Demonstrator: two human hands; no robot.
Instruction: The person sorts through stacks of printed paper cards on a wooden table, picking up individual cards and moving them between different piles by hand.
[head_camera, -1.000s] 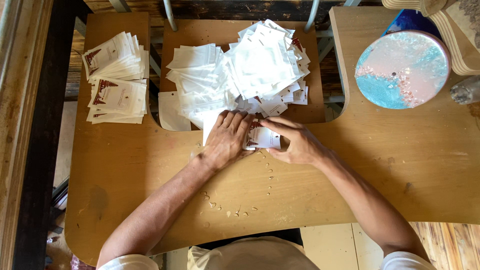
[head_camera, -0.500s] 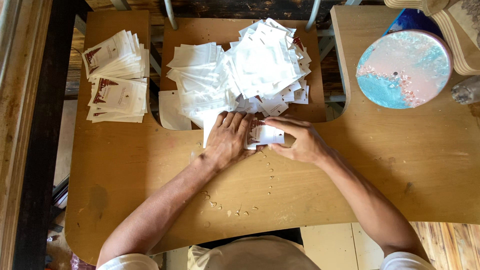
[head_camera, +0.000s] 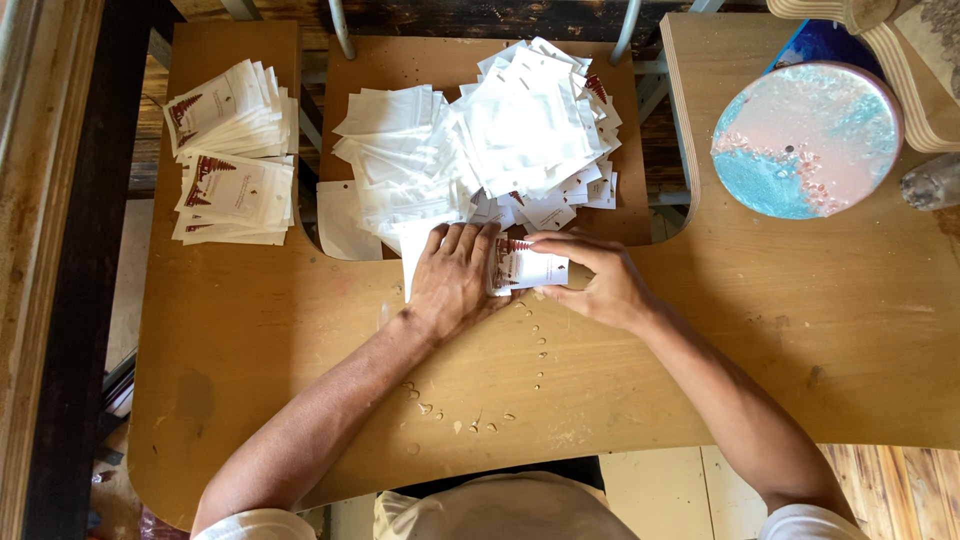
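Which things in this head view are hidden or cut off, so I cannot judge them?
- White sheet: mostly covered by the left hand.
- Printed pouch: right end hidden by the right hand.
- Grey object: cut off by the right edge.
- Lower pouches in the big pile: buried under upper ones.

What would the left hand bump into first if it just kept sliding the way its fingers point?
The left hand lies flat on a white pouch, fingers pointing away from the person. Straight on, it would probably first meet the big loose heap of white pouches, whose near edge seems to lie just past the fingertips.
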